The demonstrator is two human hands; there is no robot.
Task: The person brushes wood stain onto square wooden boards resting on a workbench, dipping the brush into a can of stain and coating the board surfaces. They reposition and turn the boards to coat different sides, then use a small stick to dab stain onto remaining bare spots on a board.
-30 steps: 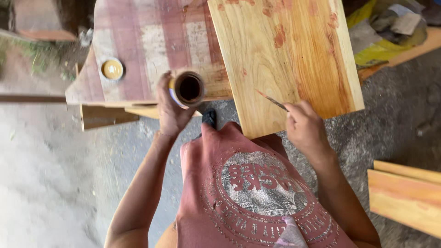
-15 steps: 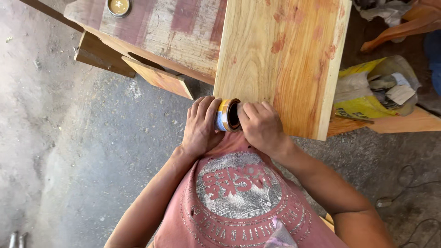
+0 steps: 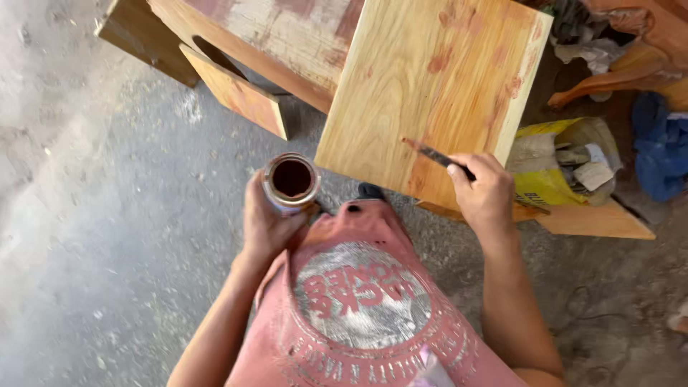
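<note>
Fingers of the left hand [image 3: 269, 222] wrap an open tin [image 3: 290, 183] of dark stain; right hand [image 3: 484, 190] pinches a thin brush [image 3: 433, 153] pointing toward ten o'clock onto the pale wooden board [image 3: 430, 86].

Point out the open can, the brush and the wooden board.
can [image 3: 291, 179], head view, on the dark liquid inside.
brush [image 3: 434, 153], head view, mid-shaft.
wooden board [image 3: 423, 86], head view, on its bare face.

Wooden board [image 3: 430, 86] top beyond frame
</note>
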